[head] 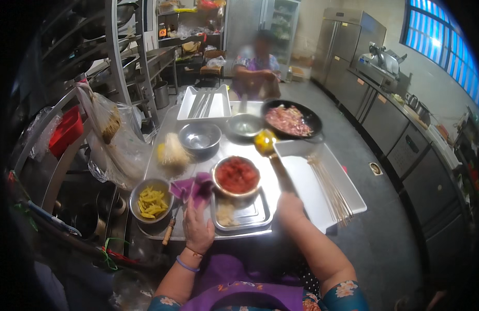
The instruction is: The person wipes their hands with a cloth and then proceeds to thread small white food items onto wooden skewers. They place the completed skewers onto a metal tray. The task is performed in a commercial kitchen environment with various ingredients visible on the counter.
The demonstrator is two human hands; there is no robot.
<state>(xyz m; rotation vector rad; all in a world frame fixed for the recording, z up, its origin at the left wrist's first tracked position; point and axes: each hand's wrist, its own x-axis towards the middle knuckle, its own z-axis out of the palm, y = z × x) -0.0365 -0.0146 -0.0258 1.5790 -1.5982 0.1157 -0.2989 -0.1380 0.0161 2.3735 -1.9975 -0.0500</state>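
My left hand (197, 227) lies with fingers extended at the near edge of the metal table (239, 234), its fingertips at a purple cloth (194, 188). To its left are a knife with a wooden handle (169, 232) and a steel bowl of yellow strips (152, 202). My right hand (290, 208) is a blurred fist at the lower end of a dark, flat, blade-like object (280, 171). Between my hands, a metal bowl of red meat pieces (237, 175) rests at the back of a steel tray (255, 217) holding pale pieces (226, 214).
Bamboo skewers (333, 186) lie in a white tray (360, 202) at right. Behind are a black pan of meat (290, 119), steel bowls (200, 137), and a white tray of metal skewers (203, 104). A person (257, 68) sits beyond the table. Plastic bags (115, 147) hang at left.
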